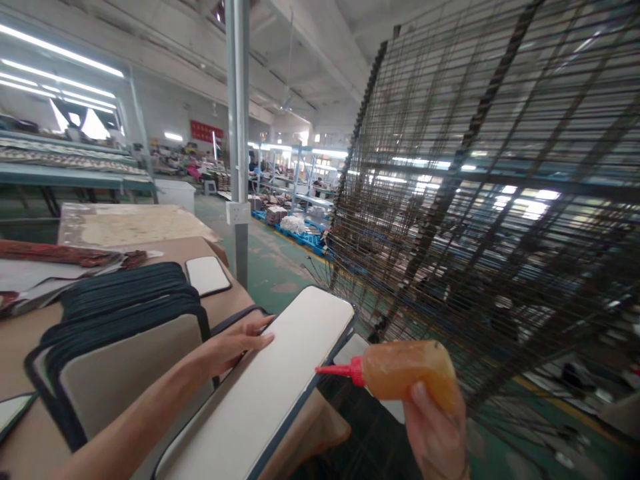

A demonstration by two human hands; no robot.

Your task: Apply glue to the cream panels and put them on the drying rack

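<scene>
A long white panel with rounded corners and a dark edge [280, 360] is tilted up in front of me. My left hand [245, 343] grips its left side, thumb on the white face and the other fingers partly hidden. My right hand [434, 427] is wrapped round a squeeze bottle of amber liquid, likely glue [407, 373], held nearly level. The red nozzle tip of the bottle points left and is at the panel's right edge; whether it touches cannot be made out.
A stack of dark-edged panels [130, 313] stands on the brown table [220, 250] to the left, with a small white panel [208, 275] behind it. A tall wire rack [450, 167] fills the right side. A metal post [240, 167] rises beyond the table.
</scene>
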